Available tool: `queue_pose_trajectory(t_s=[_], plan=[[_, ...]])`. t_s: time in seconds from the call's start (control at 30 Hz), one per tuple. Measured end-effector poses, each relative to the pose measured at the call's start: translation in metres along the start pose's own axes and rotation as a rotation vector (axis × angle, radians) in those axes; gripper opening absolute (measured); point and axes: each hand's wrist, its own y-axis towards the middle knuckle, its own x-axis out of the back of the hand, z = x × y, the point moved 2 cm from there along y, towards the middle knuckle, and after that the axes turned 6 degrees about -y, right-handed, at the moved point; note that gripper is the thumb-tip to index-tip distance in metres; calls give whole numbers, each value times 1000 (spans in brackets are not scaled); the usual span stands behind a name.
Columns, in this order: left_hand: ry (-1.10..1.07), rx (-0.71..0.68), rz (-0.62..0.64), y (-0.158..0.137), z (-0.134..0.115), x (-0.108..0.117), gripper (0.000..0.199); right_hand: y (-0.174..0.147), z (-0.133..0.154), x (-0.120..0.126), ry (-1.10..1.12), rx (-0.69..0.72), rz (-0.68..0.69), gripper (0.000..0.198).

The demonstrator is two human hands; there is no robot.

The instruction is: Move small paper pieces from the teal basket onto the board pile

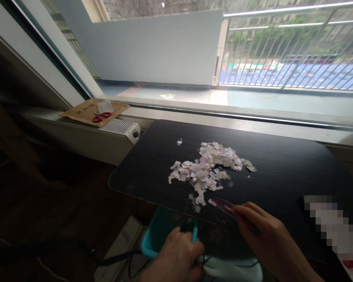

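Note:
A loose heap of small pale paper and clear plastic scraps (202, 170) lies on the black tabletop (147, 152). My right hand (259, 223) pinches a thin, flat purplish piece (223, 205), card-like, whose exact kind I cannot make out. Its far end rests at the tabletop, just in front of the nearest scraps, with a pale scrap at its tip. Below the table's front edge, my left hand (182, 250) is closed around the rim of a teal bin (151, 235). The fingertips are partly hidden inside the dark bin.
Red-handled scissors (101, 116) lie on a brown paper envelope (82, 109) at the left sill, beside a white radiator (123, 128). A pale green container (232, 270) and dark cables stand under the table. A blurred-out object (335, 231) lies at right.

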Motion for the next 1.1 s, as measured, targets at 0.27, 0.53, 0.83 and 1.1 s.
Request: queue_pose_trajectory(t_s=[0.27,0.53,0.83,1.1], plan=[[3,-6,-8,-1,3,-3,10,13,7,0,51,-22,-42,17],[10,-23,-21,-1,3,-3,10,1,11,-7,56,2,97,18],[2,-8,0,0,3,-3,14,4,20,-12,113,51,139,19],[-18,-14,-13,-1,3,1,10,-6,5,0,43,22,77,15]])
